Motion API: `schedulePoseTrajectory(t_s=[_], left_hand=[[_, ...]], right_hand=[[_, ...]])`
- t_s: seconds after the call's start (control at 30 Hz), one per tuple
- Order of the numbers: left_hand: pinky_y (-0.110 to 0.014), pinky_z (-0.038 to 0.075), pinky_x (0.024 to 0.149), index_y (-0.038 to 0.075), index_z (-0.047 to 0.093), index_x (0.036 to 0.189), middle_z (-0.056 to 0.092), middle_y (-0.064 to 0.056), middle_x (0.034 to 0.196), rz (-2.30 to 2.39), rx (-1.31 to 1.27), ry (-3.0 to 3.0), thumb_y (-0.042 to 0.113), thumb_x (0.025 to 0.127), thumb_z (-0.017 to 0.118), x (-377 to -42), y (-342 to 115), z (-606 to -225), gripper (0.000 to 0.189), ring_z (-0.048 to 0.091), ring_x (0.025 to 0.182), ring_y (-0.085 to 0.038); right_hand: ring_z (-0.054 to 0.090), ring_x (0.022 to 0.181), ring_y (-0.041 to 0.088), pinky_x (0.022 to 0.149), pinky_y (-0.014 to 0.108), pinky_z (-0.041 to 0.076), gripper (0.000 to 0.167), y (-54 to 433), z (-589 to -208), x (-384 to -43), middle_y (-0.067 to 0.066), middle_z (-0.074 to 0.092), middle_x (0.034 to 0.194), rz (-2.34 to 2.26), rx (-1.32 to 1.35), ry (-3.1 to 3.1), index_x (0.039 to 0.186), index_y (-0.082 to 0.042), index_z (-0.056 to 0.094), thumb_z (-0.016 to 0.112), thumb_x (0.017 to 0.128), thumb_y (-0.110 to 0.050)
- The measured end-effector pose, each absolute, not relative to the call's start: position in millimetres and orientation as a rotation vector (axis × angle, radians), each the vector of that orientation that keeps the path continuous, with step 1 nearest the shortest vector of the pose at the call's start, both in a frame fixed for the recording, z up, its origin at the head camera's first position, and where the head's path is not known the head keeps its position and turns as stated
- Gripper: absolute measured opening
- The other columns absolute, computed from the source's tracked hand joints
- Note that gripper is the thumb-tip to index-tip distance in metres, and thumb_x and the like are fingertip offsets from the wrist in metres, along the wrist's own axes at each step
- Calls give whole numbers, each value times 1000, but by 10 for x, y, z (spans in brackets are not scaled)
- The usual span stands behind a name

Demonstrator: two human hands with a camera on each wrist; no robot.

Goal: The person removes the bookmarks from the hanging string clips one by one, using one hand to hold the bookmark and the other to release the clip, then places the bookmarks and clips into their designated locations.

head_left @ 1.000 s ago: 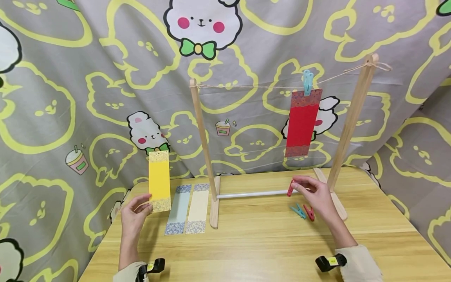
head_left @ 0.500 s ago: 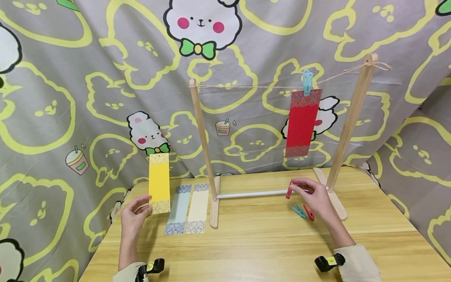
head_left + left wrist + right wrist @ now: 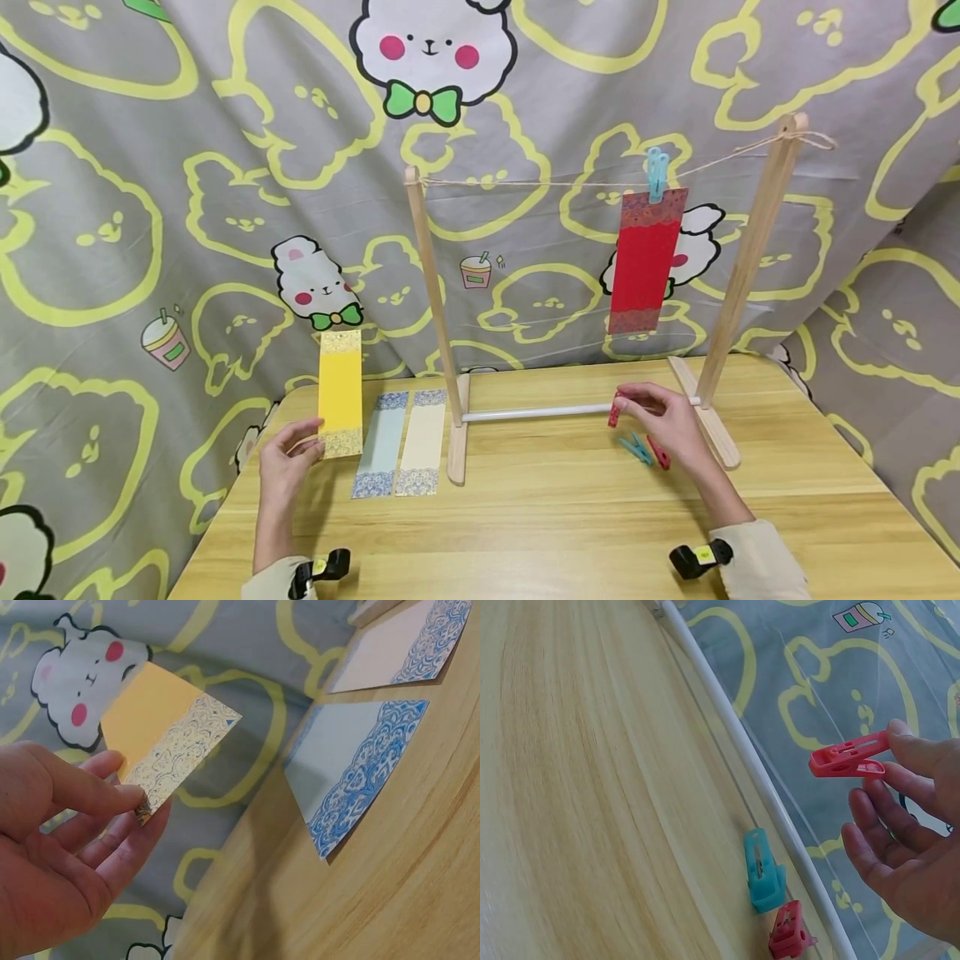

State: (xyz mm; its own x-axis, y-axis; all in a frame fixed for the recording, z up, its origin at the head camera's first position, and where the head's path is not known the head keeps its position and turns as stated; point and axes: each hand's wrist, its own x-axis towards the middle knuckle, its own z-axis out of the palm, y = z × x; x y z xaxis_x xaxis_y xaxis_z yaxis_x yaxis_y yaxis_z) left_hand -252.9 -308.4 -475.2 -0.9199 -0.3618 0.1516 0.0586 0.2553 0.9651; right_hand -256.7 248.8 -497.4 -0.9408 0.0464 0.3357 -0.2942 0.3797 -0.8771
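Note:
My left hand pinches a yellow bookmark by its patterned lower corner and holds it upright above the table's left side. In the left wrist view the thumb lies over that lace-patterned edge. Between thumb and fingers, my right hand pinches a red clothespin by its handle ends, raised off the table. Just below lie a teal clothespin and a second red clothespin. A red bookmark hangs from the string, clipped by a light blue clothespin.
A pale blue bookmark and a cream bookmark lie flat on the wooden table. The stand has two wooden posts joined low down by a white rod. A patterned curtain hangs behind.
The yellow bookmark in my left hand has sunk slightly. My right hand has lowered a little and shifted slightly left with the red clothespin.

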Motion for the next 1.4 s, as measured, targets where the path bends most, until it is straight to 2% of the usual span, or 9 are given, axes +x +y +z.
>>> schedulePoseTrajectory(t_s=[0.27, 0.5, 0.73, 1.0, 1.1, 1.3, 1.4], left_hand=[[-16, 57, 75, -12, 63, 126, 70, 11, 101, -1684, 284, -2219, -21, 87, 64, -2527, -3133, -4786, 40, 67, 85, -3], [-16, 57, 75, -12, 63, 127, 71, 8, 103, -1662, 301, -2253, -21, 87, 65, -2518, -3183, -4826, 42, 66, 85, -2], [-16, 57, 75, -12, 62, 128, 72, -11, 115, -1639, 333, -2302, -19, 87, 65, -2488, -3222, -4851, 41, 66, 85, -2], [-17, 57, 74, -12, 61, 130, 66, -24, 123, -1636, 369, -2341, -19, 88, 62, -2470, -3253, -4866, 42, 64, 86, -2], [-20, 58, 73, -13, 60, 130, 65, -23, 121, -1648, 382, -2349, -19, 88, 61, -2458, -3267, -4875, 43, 65, 86, -3], [-25, 60, 67, -15, 61, 125, 70, -9, 104, -1669, 372, -2332, -20, 86, 62, -2453, -3301, -4908, 40, 66, 80, -5], [-26, 60, 66, -15, 61, 126, 70, -10, 104, -1666, 372, -2347, -19, 86, 61, -2455, -3316, -4925, 39, 66, 77, -7]], right_hand=[[67, 92, 1, 80, 12, 53, 30, 2468, -5001, -2589, 19, 74, 110, 1582, 271, -2339, 121, 4, 71, 71, 98, -15], [69, 94, 9, 80, 13, 53, 29, 2470, -5061, -2609, 16, 74, 111, 1563, 260, -2376, 121, 2, 71, 73, 97, -14], [69, 92, 9, 79, 16, 54, 32, 2439, -5033, -2578, 13, 75, 109, 1561, 237, -2419, 120, 2, 72, 73, 97, -21], [71, 91, 15, 77, 22, 57, 28, 2415, -5096, -2601, 10, 75, 104, 1506, 271, -2450, 115, -1, 74, 75, 96, -22], [71, 88, 15, 75, 24, 57, 24, 2410, -5137, -2618, 7, 76, 101, 1460, 288, -2464, 111, -3, 75, 76, 95, -21], [70, 83, 14, 73, 25, 57, 19, 2377, -5172, -2616, 5, 76, 94, 1390, 307, -2492, 106, -3, 76, 77, 94, -17], [70, 81, 14, 71, 25, 57, 19, 2359, -5177, -2606, 3, 76, 91, 1366, 316, -2503, 106, -2, 76, 77, 94, -17]])
